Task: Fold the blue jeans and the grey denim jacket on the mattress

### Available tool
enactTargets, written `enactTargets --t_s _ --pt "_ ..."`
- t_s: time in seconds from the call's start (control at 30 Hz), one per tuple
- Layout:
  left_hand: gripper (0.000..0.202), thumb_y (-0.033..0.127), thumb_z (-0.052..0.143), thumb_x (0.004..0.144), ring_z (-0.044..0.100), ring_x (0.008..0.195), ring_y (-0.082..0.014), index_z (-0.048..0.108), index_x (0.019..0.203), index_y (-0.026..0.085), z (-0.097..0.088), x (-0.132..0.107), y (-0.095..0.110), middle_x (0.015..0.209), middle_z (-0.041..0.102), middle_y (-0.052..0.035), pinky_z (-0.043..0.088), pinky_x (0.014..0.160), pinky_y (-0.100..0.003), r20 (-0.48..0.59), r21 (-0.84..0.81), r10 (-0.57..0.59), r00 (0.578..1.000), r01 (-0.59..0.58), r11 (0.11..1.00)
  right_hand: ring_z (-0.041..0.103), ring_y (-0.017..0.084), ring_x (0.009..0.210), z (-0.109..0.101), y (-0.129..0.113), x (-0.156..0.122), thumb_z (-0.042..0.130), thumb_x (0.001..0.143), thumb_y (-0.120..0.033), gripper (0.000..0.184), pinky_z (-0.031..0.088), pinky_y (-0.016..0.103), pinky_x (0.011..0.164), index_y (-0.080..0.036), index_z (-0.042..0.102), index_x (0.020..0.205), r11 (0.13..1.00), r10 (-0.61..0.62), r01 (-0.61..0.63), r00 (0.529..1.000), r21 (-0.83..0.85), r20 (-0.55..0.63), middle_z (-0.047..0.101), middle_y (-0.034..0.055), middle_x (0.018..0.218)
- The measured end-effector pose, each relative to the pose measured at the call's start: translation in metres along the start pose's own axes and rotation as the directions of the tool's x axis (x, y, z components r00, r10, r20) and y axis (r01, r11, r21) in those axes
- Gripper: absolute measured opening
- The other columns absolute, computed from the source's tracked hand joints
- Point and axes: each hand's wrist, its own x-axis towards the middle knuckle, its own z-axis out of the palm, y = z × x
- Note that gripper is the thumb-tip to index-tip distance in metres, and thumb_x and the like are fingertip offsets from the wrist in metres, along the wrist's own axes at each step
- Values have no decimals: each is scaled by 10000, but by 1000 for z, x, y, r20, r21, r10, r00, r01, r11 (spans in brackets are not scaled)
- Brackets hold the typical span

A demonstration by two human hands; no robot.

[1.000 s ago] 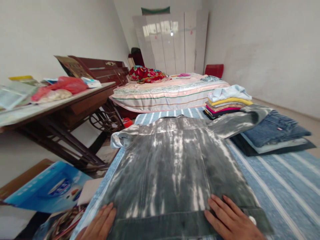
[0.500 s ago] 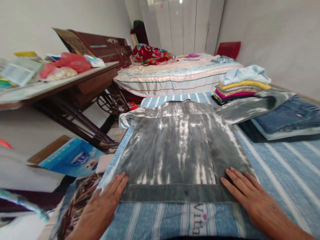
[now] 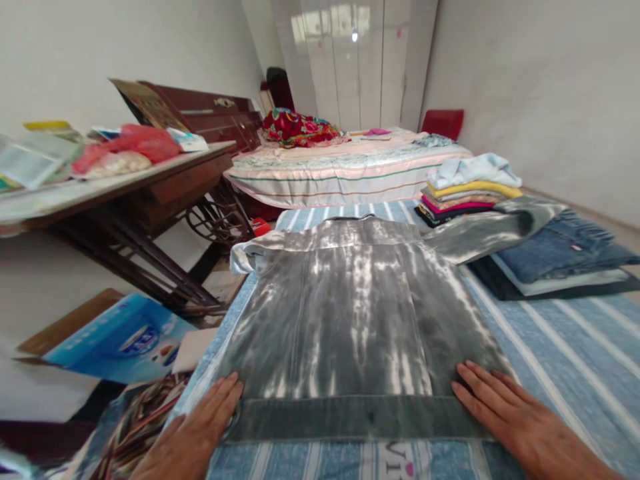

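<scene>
Across the blue striped bedding (image 3: 550,363) lies a mottled grey jacket (image 3: 350,313), probably heavyish, pliable denim best gripped at its hem corners, near which the left hand (image 3: 197,420) and right hand (image 3: 517,417) rest flat, fingers extended, clamping nothing.

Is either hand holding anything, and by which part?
Nothing is gripped: the left hand and right hand lie flat at the lower corners of the jacket.

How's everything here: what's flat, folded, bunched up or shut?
Jacket: spread flat, one sleeve stretched sideways
Left hand: open, at jacket's edge
Right hand: open, on jacket
Clothes stack: folded, piled
Jeans: folded
Flowery red cloth: bunched up
Bed: covered
Wardrobe: doors shut
</scene>
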Motion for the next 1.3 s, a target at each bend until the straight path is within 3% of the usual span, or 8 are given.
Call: enactTargets --t_s 0.1,0.17,0.33,0.5,0.7,0.87,1.03,1.3 --pt "557 230 475 771 458 1260 -226 501 1320 314 -1 11 -15 1403 445 15 397 1030 -329 -109 -105 136 985 -147 984 550 208 1151 -14 12 8 440 716 -117 680 519 310 799 -259 425 1381 996 -61 59 998 65 25 526 18 1340" --pt "553 374 510 820 476 1247 -217 440 1364 312 -19 32 0 1417 433 12 403 1025 -310 -180 -165 185 966 -215 963 567 201 1129 -25 21 22 500 776 -248 620 527 291 787 -279 414 1389 986 -110 101 992 131 59 534 18 1331" --pt "417 311 407 917 367 1326 -212 484 1321 237 -82 110 112 1427 430 -48 329 1083 -406 -202 -265 272 941 -320 910 520 224 1185 -24 24 88 557 816 -455 533 506 340 872 -229 520 1297 987 73 -67 997 148 -30 521 81 1341" --pt "540 452 421 911 93 1413 -278 362 1403 236 -80 160 176 1539 174 -80 164 1114 -545 -106 -317 281 954 -300 900 321 305 1334 33 29 106 492 849 -526 565 354 518 1020 -194 508 1307 933 348 -342 937 113 -36 443 115 1403" --pt "673 574 403 879 25 1412 -311 267 1447 241 -52 166 169 1550 73 -109 89 1100 -595 23 -404 285 958 -252 880 407 338 1276 94 44 62 387 854 -627 628 408 536 956 -213 523 1306 896 443 -442 897 44 5 472 116 1380" --pt "678 578 393 879 44 1415 -300 265 1449 235 -60 167 168 1550 82 -113 105 1109 -571 27 -440 272 962 -233 867 413 336 1273 101 43 58 402 843 -626 623 419 536 948 -232 519 1311 899 437 -435 899 58 -38 470 99 1385" --pt "648 552 354 901 51 1417 -294 304 1436 191 -67 200 149 1546 117 -124 128 1111 -546 -87 -333 81 993 -106 937 425 348 1261 110 47 54 447 817 -628 640 430 542 932 -235 511 1318 918 396 -396 916 12 -57 452 101 1399" --pt "677 636 270 884 116 1405 -328 315 1432 241 -41 232 116 1535 152 -146 136 1066 -616 -25 -268 -93 995 83 960 432 352 1255 114 48 51 475 797 -623 656 474 516 878 -247 490 1335 932 356 -361 930 -38 -93 416 99 1426"
